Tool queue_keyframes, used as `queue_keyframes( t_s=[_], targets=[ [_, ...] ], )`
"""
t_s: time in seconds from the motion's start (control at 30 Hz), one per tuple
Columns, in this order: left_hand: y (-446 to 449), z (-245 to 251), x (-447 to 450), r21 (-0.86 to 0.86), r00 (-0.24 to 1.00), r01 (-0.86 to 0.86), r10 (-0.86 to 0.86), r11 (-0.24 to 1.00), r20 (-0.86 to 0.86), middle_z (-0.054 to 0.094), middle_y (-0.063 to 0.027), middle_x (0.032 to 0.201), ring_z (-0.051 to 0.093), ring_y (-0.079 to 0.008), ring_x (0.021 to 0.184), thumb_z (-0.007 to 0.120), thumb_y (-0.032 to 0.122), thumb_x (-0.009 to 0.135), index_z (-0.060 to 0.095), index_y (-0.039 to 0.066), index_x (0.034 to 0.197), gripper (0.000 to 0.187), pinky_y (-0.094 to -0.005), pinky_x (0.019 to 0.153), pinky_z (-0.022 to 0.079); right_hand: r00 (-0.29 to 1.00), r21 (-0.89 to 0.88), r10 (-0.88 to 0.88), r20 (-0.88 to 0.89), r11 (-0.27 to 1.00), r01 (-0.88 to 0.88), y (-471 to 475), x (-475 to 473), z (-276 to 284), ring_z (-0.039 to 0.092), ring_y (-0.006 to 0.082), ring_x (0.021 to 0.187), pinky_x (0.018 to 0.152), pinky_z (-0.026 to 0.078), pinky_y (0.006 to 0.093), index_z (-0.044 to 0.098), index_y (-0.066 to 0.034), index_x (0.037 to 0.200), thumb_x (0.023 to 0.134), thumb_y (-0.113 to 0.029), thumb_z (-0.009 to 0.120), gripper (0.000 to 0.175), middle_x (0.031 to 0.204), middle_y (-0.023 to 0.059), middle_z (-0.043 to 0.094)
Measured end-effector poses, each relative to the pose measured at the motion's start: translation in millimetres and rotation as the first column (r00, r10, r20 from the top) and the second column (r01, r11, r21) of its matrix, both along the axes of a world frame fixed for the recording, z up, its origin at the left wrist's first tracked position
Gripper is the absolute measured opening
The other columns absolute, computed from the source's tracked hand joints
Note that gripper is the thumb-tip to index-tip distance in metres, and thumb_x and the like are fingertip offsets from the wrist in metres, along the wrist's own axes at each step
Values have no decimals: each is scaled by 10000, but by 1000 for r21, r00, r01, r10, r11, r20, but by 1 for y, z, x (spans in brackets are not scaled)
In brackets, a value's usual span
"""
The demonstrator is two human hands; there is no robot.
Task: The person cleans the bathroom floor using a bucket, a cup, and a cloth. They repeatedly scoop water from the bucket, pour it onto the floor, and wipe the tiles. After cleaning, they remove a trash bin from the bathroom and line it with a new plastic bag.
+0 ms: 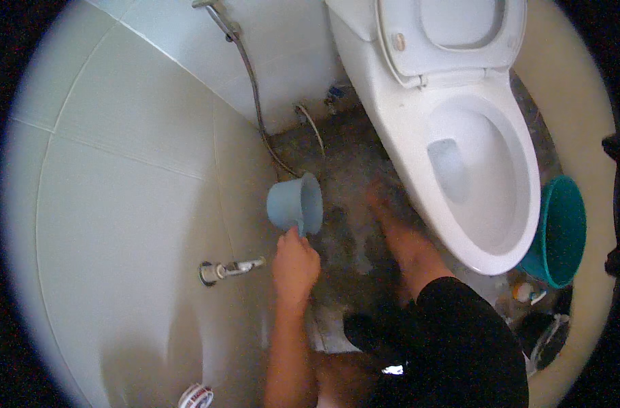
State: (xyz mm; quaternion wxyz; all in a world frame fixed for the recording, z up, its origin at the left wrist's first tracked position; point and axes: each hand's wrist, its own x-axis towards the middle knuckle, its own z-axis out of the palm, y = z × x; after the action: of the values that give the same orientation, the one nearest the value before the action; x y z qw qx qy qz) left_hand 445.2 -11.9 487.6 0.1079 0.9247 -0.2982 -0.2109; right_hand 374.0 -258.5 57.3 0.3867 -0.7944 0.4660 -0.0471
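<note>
My left hand is closed around the handle of a light blue plastic dipper, left of centre. The dipper is tilted on its side, its mouth facing right, and its inside is mostly hidden. A wall tap sticks out just left of my wrist. My right hand is out of view. On the right is a white ceramic toilet with its lid and seat raised and some water in the bowl.
A green bucket stands right of the toilet, with a small orange-and-white item below it. A hose hangs along the tiled wall. My bare leg is beside the toilet, over the wet-looking floor.
</note>
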Motion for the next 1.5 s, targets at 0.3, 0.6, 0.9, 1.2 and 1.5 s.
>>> queue_keyframes(
  t_s=[0.3, 0.6, 0.9, 1.2, 1.5],
  targets=[
    [-29, -7, 12, -50, 998, 7, -4, 999, 56, 575, -268, 1191, 613, -478, 1036, 495, 167, 962, 515, 7, 1305, 379, -558, 871, 498, 996, -104, 51, 75, 994, -43, 10, 54, -13, 644, 400, 1028, 934, 483, 529, 625, -32, 1237, 878, -314, 608, 457, 1109, 231, 682],
    [-29, -18, 18, -46, 998, 60, -59, 997, 11, 561, -270, 1182, 619, -479, 1000, 507, 133, 949, 502, -9, 1299, 378, -550, 850, 512, 994, -138, -67, -90, 989, 54, -60, 105, -46, 644, 394, 1028, 930, 485, 521, 645, -29, 1206, 884, -329, 607, 442, 1095, 219, 689],
    [-18, 0, 21, -9, 998, 58, -58, 998, -10, 558, -251, 1188, 641, -454, 968, 516, 118, 942, 502, 10, 1299, 373, -537, 838, 527, 972, -211, -140, -189, 973, 99, -167, 107, -54, 645, 389, 1028, 925, 486, 512, 666, -27, 1175, 890, -344, 605, 431, 1082, 206, 697],
    [-41, 13, 29, 181, 991, 51, -72, 982, 110, 560, -214, 1191, 669, -427, 924, 542, 164, 938, 507, 39, 1319, 402, -523, 798, 549, 976, -241, 204, 72, 953, -182, -62, 240, -103, 665, 330, 927, 822, 515, 488, 663, -16, 1144, 880, -303, 616, 393, 1021, 163, 706],
    [-19, -7, 28, 85, 984, 26, -40, 996, 174, 562, -217, 1191, 667, -423, 953, 551, 158, 935, 517, 37, 1293, 379, -519, 802, 549, 974, -161, -112, -198, 984, 80, -176, 110, -52, 659, 355, 966, 835, 516, 501, 608, -68, 1228, 897, -289, 589, 398, 1068, 183, 692]
  ],
)
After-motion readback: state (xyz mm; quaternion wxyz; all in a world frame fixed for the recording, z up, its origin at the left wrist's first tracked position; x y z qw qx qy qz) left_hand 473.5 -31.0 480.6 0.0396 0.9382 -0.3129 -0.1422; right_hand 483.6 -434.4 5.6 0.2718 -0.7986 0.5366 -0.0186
